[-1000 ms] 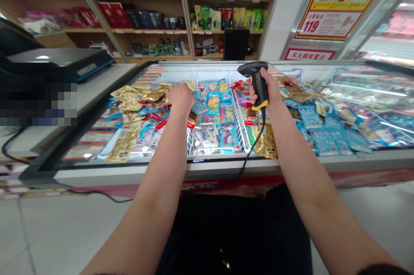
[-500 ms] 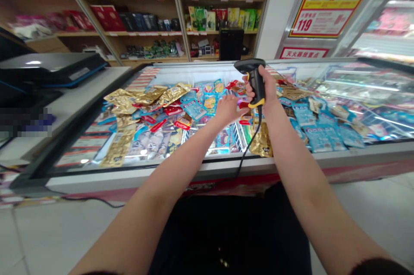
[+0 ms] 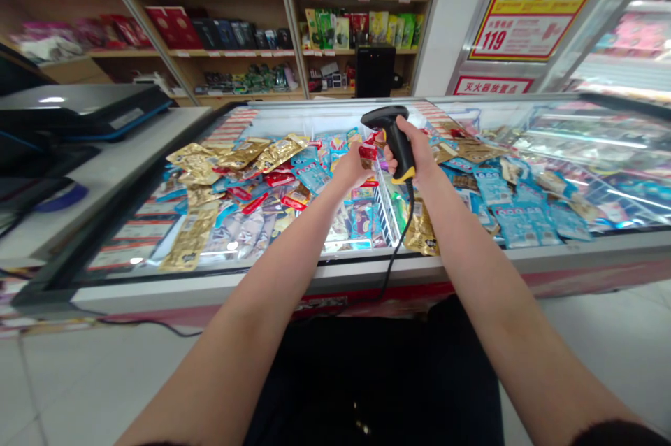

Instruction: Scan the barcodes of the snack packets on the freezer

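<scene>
My right hand (image 3: 416, 152) is closed round the handle of a black and yellow barcode scanner (image 3: 391, 131), held above an open chest freezer (image 3: 335, 271). The scanner's cable (image 3: 395, 250) hangs down over the freezer's front rim. My left hand (image 3: 351, 166) is closed on a small red packet (image 3: 368, 152), held up right under the scanner's head. Below both hands lie several blue, gold and red wrapped ice creams in wire-divided bins.
A counter (image 3: 105, 159) with a black register device (image 3: 89, 110) stands at the left. Shelves of boxed goods (image 3: 235, 19) line the back wall. A second glass-lidded freezer section (image 3: 576, 152) extends right. A red and yellow poster (image 3: 529, 5) hangs above it.
My left hand left the gold packets at the left, crossed to the middle bins, and came up holding a red packet. The scanner dropped slightly and moved left toward it.
</scene>
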`<control>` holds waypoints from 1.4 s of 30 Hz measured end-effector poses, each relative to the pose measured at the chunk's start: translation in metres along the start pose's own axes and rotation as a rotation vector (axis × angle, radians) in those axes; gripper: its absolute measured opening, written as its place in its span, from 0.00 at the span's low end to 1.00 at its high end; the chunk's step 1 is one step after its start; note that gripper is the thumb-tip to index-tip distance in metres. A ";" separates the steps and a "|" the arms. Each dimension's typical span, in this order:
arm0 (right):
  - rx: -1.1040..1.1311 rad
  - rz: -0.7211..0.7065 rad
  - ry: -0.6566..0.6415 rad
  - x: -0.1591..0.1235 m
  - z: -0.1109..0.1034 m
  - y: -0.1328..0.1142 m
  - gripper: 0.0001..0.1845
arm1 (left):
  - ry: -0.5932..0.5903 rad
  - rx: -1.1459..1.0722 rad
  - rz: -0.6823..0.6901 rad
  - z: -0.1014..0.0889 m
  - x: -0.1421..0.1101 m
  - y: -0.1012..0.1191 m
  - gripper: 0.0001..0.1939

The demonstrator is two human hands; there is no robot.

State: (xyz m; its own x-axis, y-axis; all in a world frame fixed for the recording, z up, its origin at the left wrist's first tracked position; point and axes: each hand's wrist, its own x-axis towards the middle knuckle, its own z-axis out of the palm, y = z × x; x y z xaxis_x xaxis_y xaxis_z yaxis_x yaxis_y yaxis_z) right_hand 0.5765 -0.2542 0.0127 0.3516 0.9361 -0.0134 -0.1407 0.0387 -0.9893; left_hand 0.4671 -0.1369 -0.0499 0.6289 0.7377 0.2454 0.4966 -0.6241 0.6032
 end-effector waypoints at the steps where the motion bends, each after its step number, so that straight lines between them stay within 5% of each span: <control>1: -0.006 0.004 -0.007 0.000 0.002 0.002 0.32 | 0.027 -0.038 -0.012 -0.005 0.003 -0.006 0.35; 6: 0.013 0.055 -0.060 0.001 0.013 0.017 0.30 | 0.190 -0.127 -0.072 -0.034 0.015 -0.031 0.23; 11: -0.004 0.118 -0.130 0.001 0.023 0.025 0.25 | 0.300 -0.193 -0.090 -0.049 0.024 -0.051 0.24; 22: -0.035 0.154 -0.188 -0.005 0.028 0.026 0.23 | 0.411 -0.238 -0.150 -0.051 0.034 -0.069 0.26; 42: -0.043 0.155 -0.224 -0.008 0.029 0.025 0.22 | 0.433 -0.258 -0.188 -0.055 0.030 -0.066 0.25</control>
State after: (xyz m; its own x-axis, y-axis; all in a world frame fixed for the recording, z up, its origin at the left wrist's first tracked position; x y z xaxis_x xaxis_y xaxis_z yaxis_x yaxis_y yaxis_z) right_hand 0.5433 -0.2502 -0.0077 0.1152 0.9839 -0.1370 -0.1357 -0.1210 -0.9833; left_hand 0.4209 -0.0596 -0.0405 0.2117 0.9033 0.3731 0.3797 -0.4277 0.8203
